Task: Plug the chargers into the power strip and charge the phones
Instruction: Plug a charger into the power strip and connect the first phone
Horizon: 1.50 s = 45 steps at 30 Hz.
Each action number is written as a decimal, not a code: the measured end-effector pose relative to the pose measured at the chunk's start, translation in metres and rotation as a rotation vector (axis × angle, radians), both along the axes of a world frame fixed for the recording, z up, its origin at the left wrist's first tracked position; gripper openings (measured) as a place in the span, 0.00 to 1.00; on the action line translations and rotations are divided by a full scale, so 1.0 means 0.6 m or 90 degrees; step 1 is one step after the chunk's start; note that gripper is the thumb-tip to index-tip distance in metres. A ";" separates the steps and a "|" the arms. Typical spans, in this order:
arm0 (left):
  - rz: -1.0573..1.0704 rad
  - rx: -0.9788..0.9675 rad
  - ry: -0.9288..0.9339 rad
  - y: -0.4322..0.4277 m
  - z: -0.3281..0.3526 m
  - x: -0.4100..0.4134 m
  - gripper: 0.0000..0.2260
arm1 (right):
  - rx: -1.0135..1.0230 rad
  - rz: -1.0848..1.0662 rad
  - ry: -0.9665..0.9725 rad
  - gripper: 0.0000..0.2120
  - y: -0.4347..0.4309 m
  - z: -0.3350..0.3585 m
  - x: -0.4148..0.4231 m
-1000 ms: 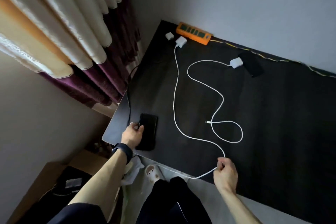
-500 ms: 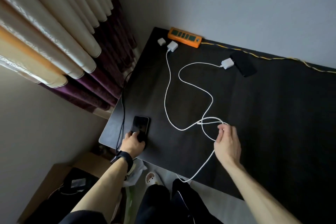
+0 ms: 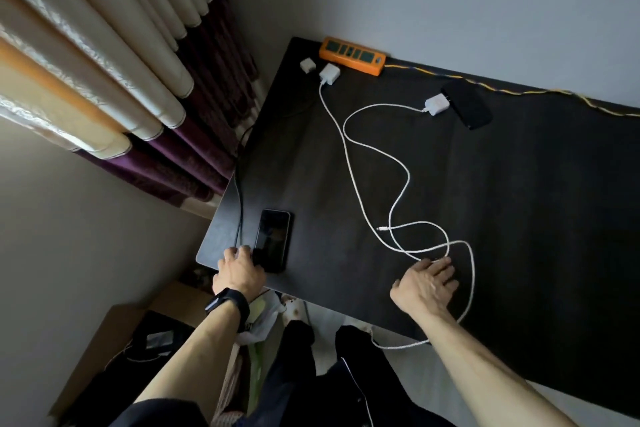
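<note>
A person's left hand (image 3: 239, 270), a dark watch (image 3: 228, 305) on the wrist, curls its fingers over the near end of a phone (image 3: 273, 241) lying screen-up close to the near left corner of a dark surface (image 3: 536, 218). The phone's long axis runs from the near edge toward the far wall, tilted slightly right. A black cable (image 3: 239, 204) drops over the left edge just beside it. An open stretch of surface separates the phone from two white cables (image 3: 349, 156). The right hand (image 3: 426, 282) lies flat, its fingers straight and together, with the fingertips (image 3: 441, 262) on the spot where the cables cross. One loop hangs off the near edge. A free connector (image 3: 381, 228) points left, toward the phone. At the far edge, against the wall, an orange power strip (image 3: 351, 55) lies lengthwise along the wall, and its yellow cord (image 3: 519, 91) trails right. A white charger (image 3: 329, 74) sits just in front of the strip and a smaller plug (image 3: 307, 65) is at its left. A third charger (image 3: 437, 105) sits against the end of a second phone (image 3: 467, 107).
</note>
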State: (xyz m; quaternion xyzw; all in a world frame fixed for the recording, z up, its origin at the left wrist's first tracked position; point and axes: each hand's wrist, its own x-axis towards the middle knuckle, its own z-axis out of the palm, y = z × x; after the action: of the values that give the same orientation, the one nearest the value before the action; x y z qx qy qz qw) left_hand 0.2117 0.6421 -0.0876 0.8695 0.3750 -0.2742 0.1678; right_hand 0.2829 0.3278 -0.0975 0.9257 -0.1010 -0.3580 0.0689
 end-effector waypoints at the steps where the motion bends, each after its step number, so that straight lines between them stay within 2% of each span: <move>1: 0.018 0.010 -0.005 0.011 -0.002 -0.007 0.20 | -0.006 0.025 -0.009 0.42 0.010 -0.001 -0.018; 5: 0.069 -0.011 0.001 0.066 -0.018 -0.041 0.20 | 0.021 0.122 -0.069 0.36 0.074 0.011 -0.080; 9: -0.004 -0.099 0.008 0.124 -0.042 -0.059 0.14 | 0.156 0.162 -0.013 0.22 0.181 0.026 -0.098; 12: -0.056 -0.154 -0.019 0.153 -0.046 -0.057 0.11 | 0.284 0.136 0.054 0.22 0.260 0.027 -0.082; 17: -0.013 -0.275 -0.159 0.177 -0.029 -0.068 0.08 | 0.482 -0.017 0.139 0.21 0.387 0.046 -0.054; 20: 0.013 -0.318 -0.152 0.179 -0.019 -0.065 0.09 | 0.491 -0.009 0.171 0.22 0.443 0.041 -0.050; 23: -0.006 -0.291 -0.078 0.191 -0.025 -0.062 0.12 | 0.451 -0.011 0.173 0.22 0.478 0.019 -0.051; 27: 0.008 -0.373 -0.048 0.197 -0.035 -0.054 0.15 | 0.480 -0.151 0.177 0.19 0.489 -0.027 -0.049; 30: -0.004 -0.373 -0.032 0.201 -0.044 -0.040 0.16 | 0.489 -0.200 0.157 0.15 0.494 -0.038 -0.042; 32: -0.004 -0.373 -0.031 0.204 -0.047 -0.029 0.13 | 0.488 -0.234 0.157 0.10 0.501 -0.025 -0.035; 36: 0.019 -0.390 -0.077 0.204 -0.044 -0.016 0.06 | 0.524 -0.280 0.132 0.09 0.509 -0.011 -0.012; 38: 0.027 -0.445 -0.086 0.204 -0.038 -0.014 0.04 | 0.554 -0.356 0.146 0.06 0.522 0.009 0.005; 40: 0.043 -0.508 -0.075 0.205 -0.028 -0.014 0.02 | 0.609 -0.458 0.187 0.07 0.538 0.035 0.030; 42: 0.032 -0.496 -0.076 0.210 -0.017 -0.007 0.03 | 0.691 -0.555 0.199 0.08 0.555 0.063 0.068; 45: 0.129 -0.510 -0.155 0.228 0.025 0.034 0.04 | 0.805 -0.610 0.058 0.10 0.567 0.117 0.129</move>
State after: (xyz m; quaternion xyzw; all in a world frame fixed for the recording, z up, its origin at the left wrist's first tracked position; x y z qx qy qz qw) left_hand 0.2324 0.7790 -0.0728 0.7203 0.2996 -0.2760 0.5614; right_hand 0.3602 0.6679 -0.0273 0.6293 -0.2631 -0.3759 -0.6273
